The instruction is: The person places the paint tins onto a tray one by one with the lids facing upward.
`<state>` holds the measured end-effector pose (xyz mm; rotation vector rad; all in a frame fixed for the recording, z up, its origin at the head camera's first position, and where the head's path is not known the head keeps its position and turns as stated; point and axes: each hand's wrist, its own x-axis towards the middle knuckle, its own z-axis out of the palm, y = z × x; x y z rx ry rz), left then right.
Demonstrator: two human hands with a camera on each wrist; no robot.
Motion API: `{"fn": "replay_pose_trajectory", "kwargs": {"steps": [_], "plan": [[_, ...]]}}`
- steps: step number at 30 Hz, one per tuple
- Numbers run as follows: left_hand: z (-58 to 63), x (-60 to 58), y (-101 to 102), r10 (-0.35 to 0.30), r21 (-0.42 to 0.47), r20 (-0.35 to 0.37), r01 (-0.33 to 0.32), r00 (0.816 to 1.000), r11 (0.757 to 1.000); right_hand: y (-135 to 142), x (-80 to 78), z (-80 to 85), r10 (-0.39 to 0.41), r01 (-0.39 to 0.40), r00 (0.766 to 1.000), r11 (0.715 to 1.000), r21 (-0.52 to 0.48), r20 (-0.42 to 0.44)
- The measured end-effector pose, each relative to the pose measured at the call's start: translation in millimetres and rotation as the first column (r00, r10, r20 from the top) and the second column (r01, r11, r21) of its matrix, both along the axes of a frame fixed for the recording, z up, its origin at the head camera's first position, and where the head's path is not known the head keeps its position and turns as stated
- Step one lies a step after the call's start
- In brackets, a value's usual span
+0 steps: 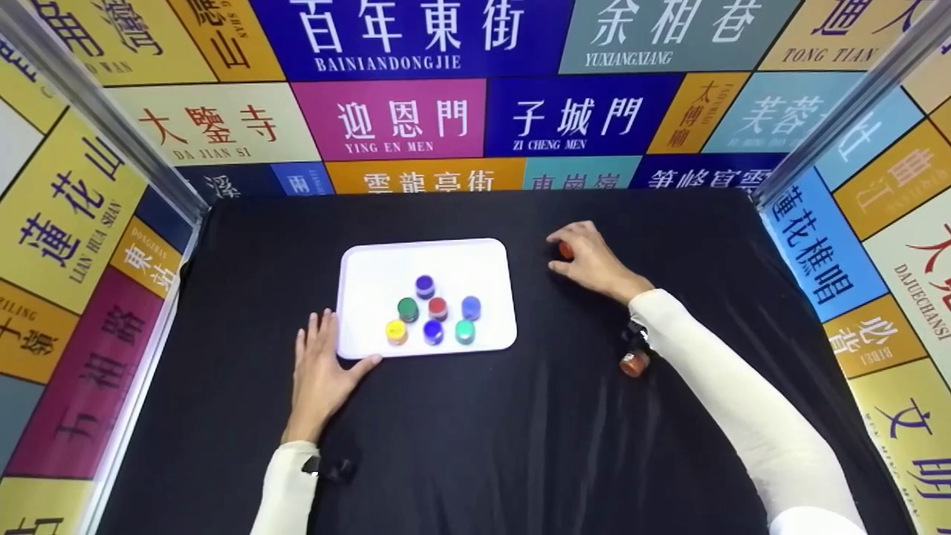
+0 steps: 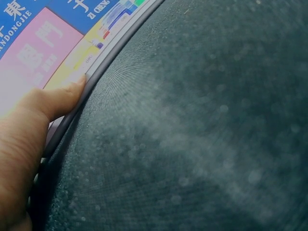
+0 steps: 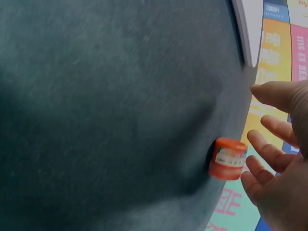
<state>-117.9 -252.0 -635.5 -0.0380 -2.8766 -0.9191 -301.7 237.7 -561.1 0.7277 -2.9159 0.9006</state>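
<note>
My left hand rests at the lower left corner of a white tray, fingers spread along its side. In the left wrist view the thumb lies against the tray's rim. Several small paint jars stand on the tray, among them a yellow jar, a green jar and a red jar. To the right of the tray, my right hand reaches over an orange-red paint jar with a white label. Its thumb and fingers are parted around the jar without gripping it.
A second orange jar sits on the black cloth below my right wrist. Printed panels with large characters wall in the back and both sides, with metal posts at the corners.
</note>
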Motion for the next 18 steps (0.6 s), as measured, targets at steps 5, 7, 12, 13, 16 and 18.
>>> {"fn": "replay_pose_trajectory", "kwargs": {"steps": [5,7,12,13,16,18], "plan": [[-0.4,-0.1,1,0.004,0.002,0.013,-0.004,1.000,1.000,10,-4.4,-5.9,-0.033,0.033,0.999,0.999,0.010,0.012],[-0.5,-0.5,1,0.005,0.003,0.019,-0.005,1.000,1.000,15,-5.5,-8.7,-0.047,0.047,0.999,0.999,0.015,0.019],[-1.1,-2.1,1,-0.002,-0.007,0.006,0.002,1.000,1.000,25,-7.9,-15.7,-0.071,0.071,0.997,0.997,0.020,0.021],[-1.3,-2.4,1,-0.003,-0.009,0.002,0.003,1.000,1.000,26,-8.1,-16.8,-0.074,0.074,0.997,0.997,0.017,0.017],[-1.4,-2.5,0,-0.003,-0.008,-0.002,0.003,1.000,1.000,30,-8.4,-19.2,-0.085,0.085,0.996,0.996,0.000,0.019],[-1.4,-2.0,0,-0.001,-0.006,0.000,0.001,1.000,1.000,32,-8.1,-20.5,-0.093,0.093,0.995,0.996,-0.011,0.024]]}}
